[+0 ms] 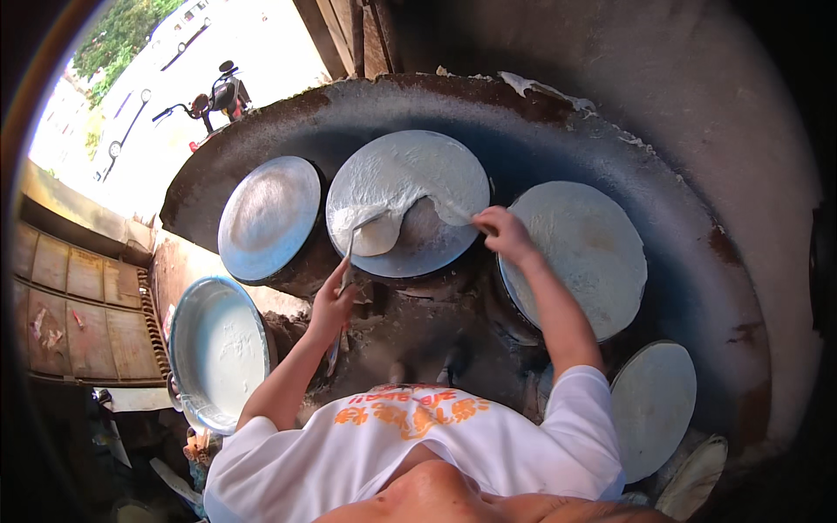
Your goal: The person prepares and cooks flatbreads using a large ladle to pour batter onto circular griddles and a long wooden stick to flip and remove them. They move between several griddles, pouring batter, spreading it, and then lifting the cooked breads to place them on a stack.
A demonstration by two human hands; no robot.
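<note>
On the middle round griddle point(427, 240) lies a thin, pale sheet of cooked batter point(405, 166), its near edge lifted and partly folded so that dark metal shows beneath. My left hand point(333, 301) is closed around a slim-handled scraper point(350, 248), whose tip meets the folded edge at the griddle's near left. At the right rim, the fingers of my right hand point(506, 234) pinch the sheet's edge. Another griddle point(270, 209), to the left, has a bare-looking surface with a brownish centre. The right griddle point(580, 253) is covered by a pale, spread-out layer, below my right forearm.
A wide basin point(179, 353) with white batter stands at my left. Round pale discs point(654, 410) lean at the lower right. A curved, soot-stained wall point(558, 109) rises behind the griddles. Beyond it at far left are a parked motorbike point(225, 96) and a slatted panel point(83, 301).
</note>
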